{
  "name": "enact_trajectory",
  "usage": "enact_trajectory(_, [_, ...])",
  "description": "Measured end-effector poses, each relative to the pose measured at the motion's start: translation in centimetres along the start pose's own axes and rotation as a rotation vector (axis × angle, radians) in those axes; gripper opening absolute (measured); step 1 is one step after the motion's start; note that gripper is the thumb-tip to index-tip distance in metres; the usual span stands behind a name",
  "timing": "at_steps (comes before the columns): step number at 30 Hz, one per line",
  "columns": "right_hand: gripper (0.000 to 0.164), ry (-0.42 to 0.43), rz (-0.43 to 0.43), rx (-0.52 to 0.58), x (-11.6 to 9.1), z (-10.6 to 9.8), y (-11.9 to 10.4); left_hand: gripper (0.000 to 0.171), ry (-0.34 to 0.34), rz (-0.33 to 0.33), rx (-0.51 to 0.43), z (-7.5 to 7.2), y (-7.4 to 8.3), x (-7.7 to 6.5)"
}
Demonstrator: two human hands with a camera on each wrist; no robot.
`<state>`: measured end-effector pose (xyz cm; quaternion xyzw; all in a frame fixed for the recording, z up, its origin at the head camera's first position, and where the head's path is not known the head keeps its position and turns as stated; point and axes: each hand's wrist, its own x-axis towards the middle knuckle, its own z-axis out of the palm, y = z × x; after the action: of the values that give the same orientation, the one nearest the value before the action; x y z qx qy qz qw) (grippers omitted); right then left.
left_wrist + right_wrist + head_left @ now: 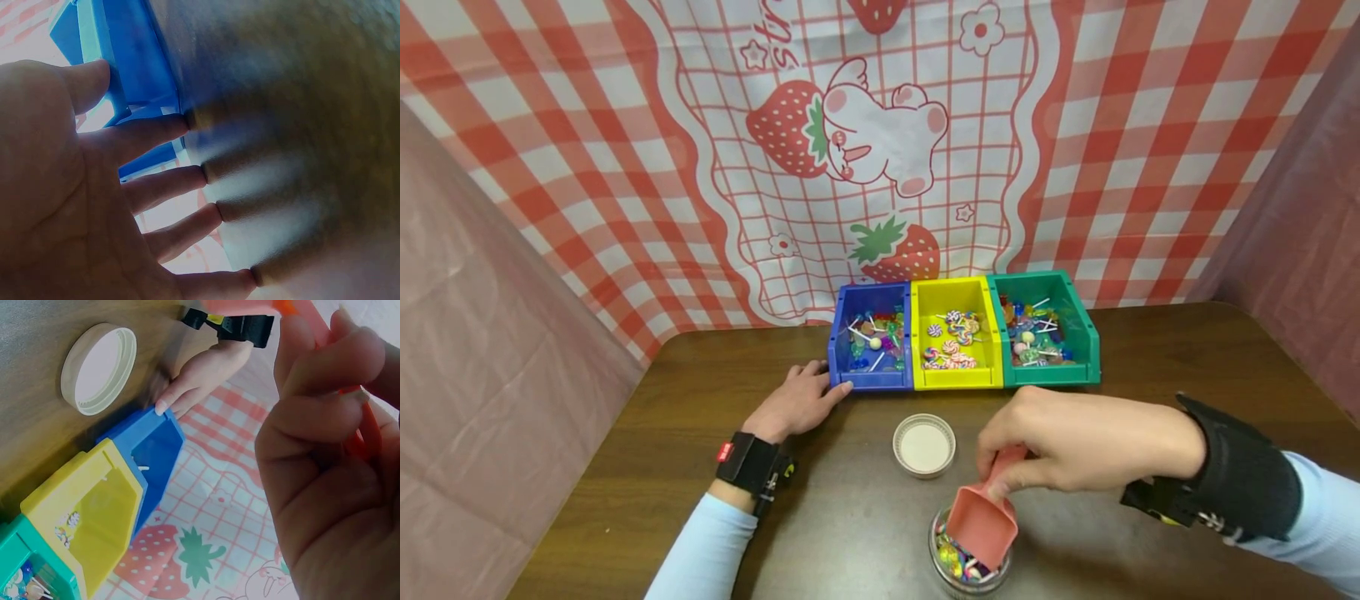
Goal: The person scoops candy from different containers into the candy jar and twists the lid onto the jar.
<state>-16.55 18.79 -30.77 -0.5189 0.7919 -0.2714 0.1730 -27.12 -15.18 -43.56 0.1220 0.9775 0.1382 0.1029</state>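
Observation:
My right hand [1045,442] grips the handle of a pink scoop [983,523], its fingers curled round it. The scoop is tilted over the mouth of a glass jar [937,557] that holds colourful candy pieces; whether anything lies in the scoop I cannot tell. Beside the blue bin [871,382], my left hand [799,402] rests with fingers spread. In the left wrist view its fingertips [215,212] touch the tabletop and the thumb lies against the bin's edge. A white-lined jar lid [924,447] lies on the table between the hands.
Adjoining the blue bin are a yellow bin [958,379] and a green bin [1051,375], all with small candies and lollipops inside. The brown table [647,467] ends at a red-checked strawberry cloth [880,167] behind the bins.

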Motion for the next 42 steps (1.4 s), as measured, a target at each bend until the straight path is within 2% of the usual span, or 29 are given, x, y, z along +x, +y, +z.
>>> enact_trajectory(8, [0.013,-0.008,0.067,0.070,0.0,0.3,-0.1,0.064,0.001,0.005,-0.001,0.0,0.0,0.0])
enact_trajectory(11, [0.013,-0.014,0.069,0.059,0.0,0.2,-0.1,0.064,0.001,0.007,-0.003,0.0,0.0,0.0])
enact_trajectory(22, [0.008,0.002,-0.066,-0.068,-0.1,0.2,0.2,0.064,-0.007,0.002,-0.002,-0.2,0.2,-0.1])
enact_trajectory(27, [0.006,0.013,-0.076,-0.045,-0.4,-0.1,0.2,0.063,-0.010,0.005,-0.002,-0.1,0.1,-0.1])
enact_trajectory(33, [0.008,0.095,-0.083,-0.011,-1.4,-1.1,0.6,0.063,-0.007,0.009,0.002,-0.1,0.1,-0.1])
enact_trajectory(37, [0.017,0.181,-0.086,0.057,-2.8,-1.9,1.9,0.063,-0.007,0.010,0.002,-0.1,0.1,-0.1])
enact_trajectory(40, [0.024,0.255,-0.059,0.129,-4.2,-2.2,3.2,0.063,-0.004,0.010,0.000,-0.1,0.1,-0.1])
enact_trajectory(42, [0.026,0.324,-0.007,0.159,-5.1,-2.2,4.1,0.063,-0.001,0.008,-0.002,-0.1,0.0,-0.2])
